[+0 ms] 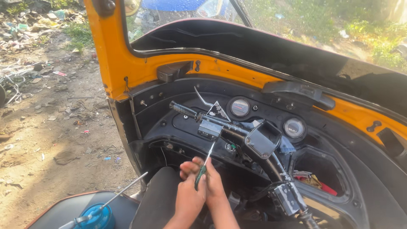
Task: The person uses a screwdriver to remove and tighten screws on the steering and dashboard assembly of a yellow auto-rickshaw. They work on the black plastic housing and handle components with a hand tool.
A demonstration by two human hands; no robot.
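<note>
Head view looks down on both my hands, pressed together low in front of the black dashboard (339,140) of an orange three-wheeler. My left hand (189,196) and right hand (214,186) are wrapped around the green handle of a screwdriver (202,169), fingers curled tight against it and against each other, so the handle is mostly buried in my grip. Its thin steel shaft runs up and slightly right from my knuckles to the underside of the small black switch box (209,128) clamped on the handlebar (220,123); I cannot tell whether the tip sits in a screw. I judge the tool light and stiff, its smooth handle apt to slip in the palm, so the thick handle is the place to hold it, not the narrow, bare shaft. The switch box looks like plastic, which I would expect to crack or strip under hard pressure. The left grip (183,109) sticks out beyond it, with two round gauges (240,107) behind. Down by my knee, a blue round can (98,215) with a metal rod rests on a dark seat (63,210).
</note>
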